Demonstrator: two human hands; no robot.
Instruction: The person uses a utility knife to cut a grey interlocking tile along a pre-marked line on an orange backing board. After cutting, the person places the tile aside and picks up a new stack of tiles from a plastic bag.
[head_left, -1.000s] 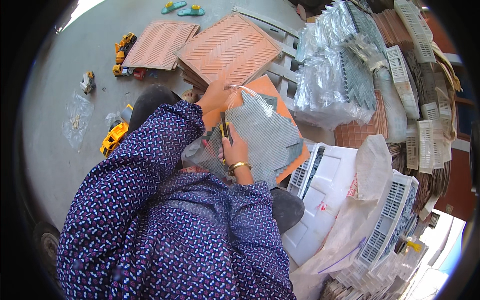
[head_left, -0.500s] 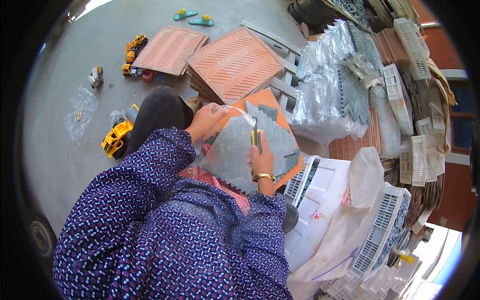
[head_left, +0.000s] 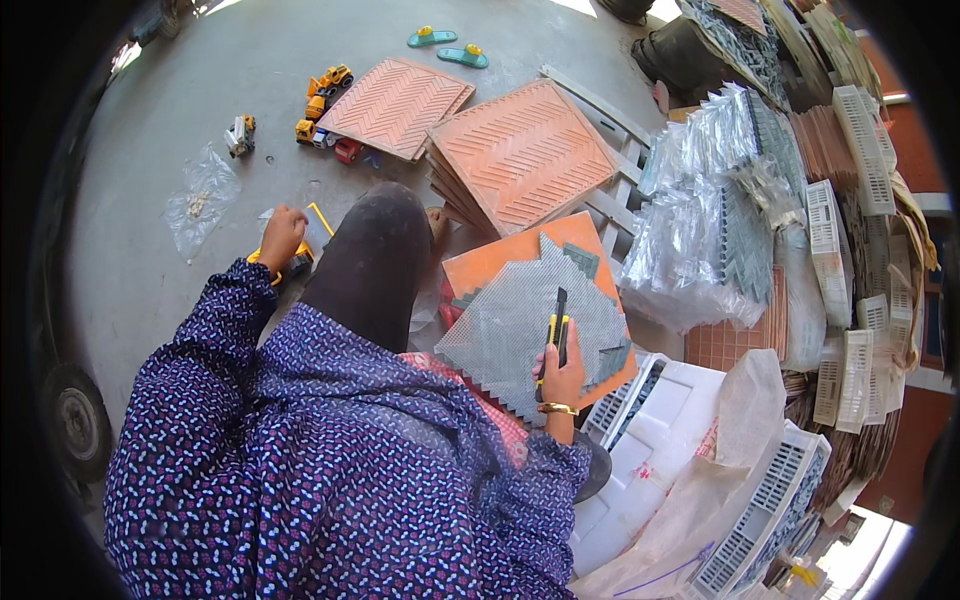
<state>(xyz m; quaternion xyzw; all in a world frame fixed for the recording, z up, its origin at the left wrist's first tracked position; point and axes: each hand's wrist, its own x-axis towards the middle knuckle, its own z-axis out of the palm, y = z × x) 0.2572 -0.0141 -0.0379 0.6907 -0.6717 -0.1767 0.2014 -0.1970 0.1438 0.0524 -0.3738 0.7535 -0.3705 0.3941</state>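
My right hand [head_left: 563, 378], with a gold bangle at its wrist, grips a black and yellow utility knife [head_left: 557, 335], blade pointing away from me. Under it lies a grey mesh-backed sheet [head_left: 510, 325] of small tiles with a zigzag edge. The sheet rests on an orange board [head_left: 480, 264] across my lap, with a few green-grey tile pieces showing at its border. Off to the left, beyond my knee, my left hand [head_left: 284, 238] is raised over a yellow toy truck [head_left: 298, 262]. Its fingers are curled, and anything inside them is hidden.
Orange moulded trays [head_left: 525, 150] are stacked ahead, near several toy trucks [head_left: 318, 105] and green slippers [head_left: 463, 56]. Plastic-wrapped tile sheets [head_left: 690, 230] pile up at right, beside white crates [head_left: 830, 240]. A white box [head_left: 650, 430] stands by my right side. A plastic bag [head_left: 203, 195] lies on the floor.
My left hand has left the mesh edge and swung left past my knee; the white strip it held is no longer visible. The knife has come off the sheet's edge, still in my right hand.
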